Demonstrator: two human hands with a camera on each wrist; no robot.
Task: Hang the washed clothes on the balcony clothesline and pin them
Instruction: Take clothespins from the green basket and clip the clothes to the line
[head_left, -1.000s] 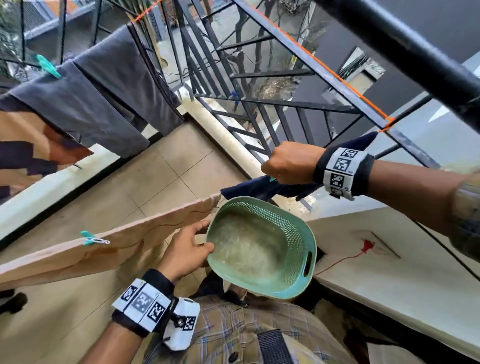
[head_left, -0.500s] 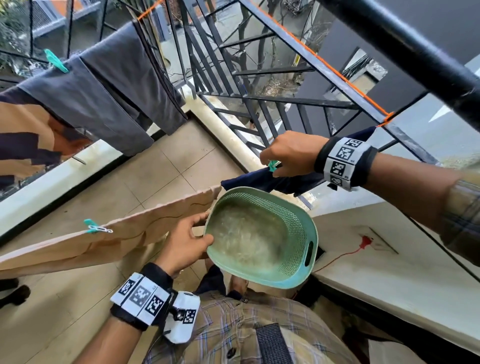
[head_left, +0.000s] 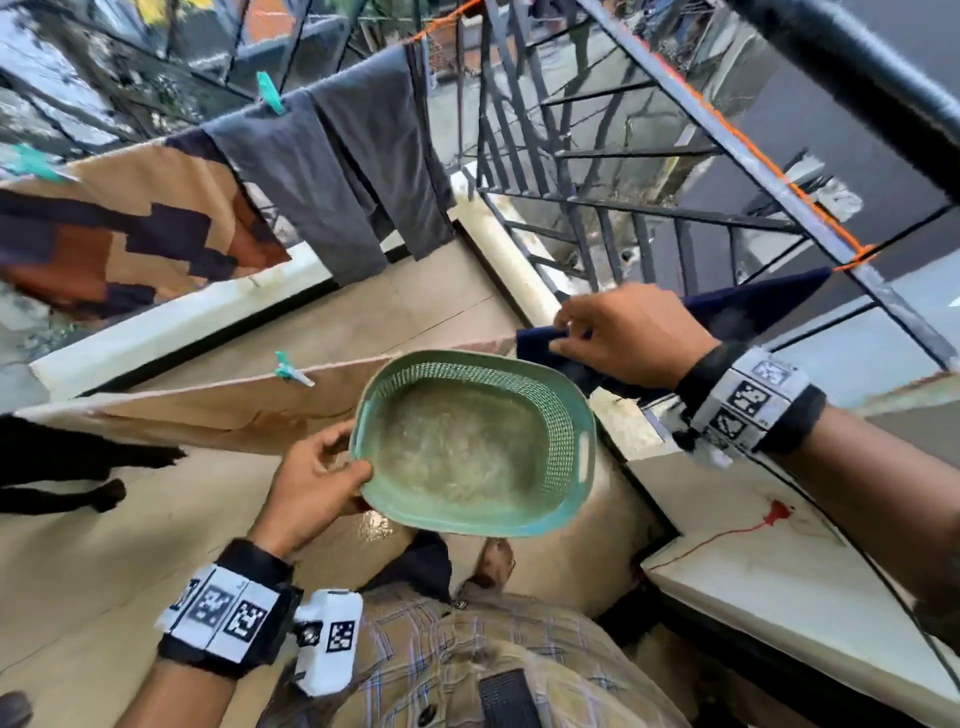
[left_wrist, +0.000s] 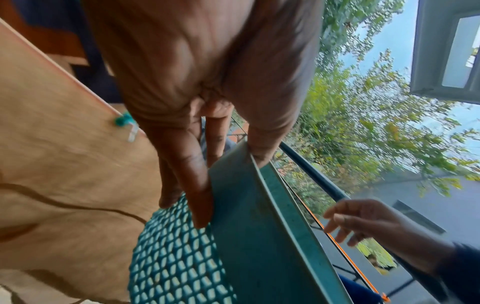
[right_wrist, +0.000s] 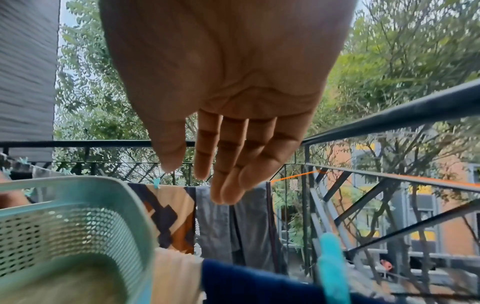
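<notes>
From the right wrist view we see a teal clothespin (right_wrist: 331, 265) on the navy garment (right_wrist: 249, 281) (hidden from the head view). Our right hand (head_left: 628, 332) hovers with relaxed fingers. Our left hand (head_left: 311, 488) grips the green basket (head_left: 566, 415), which holds nothing.

no readable text, labels or numbers
</notes>
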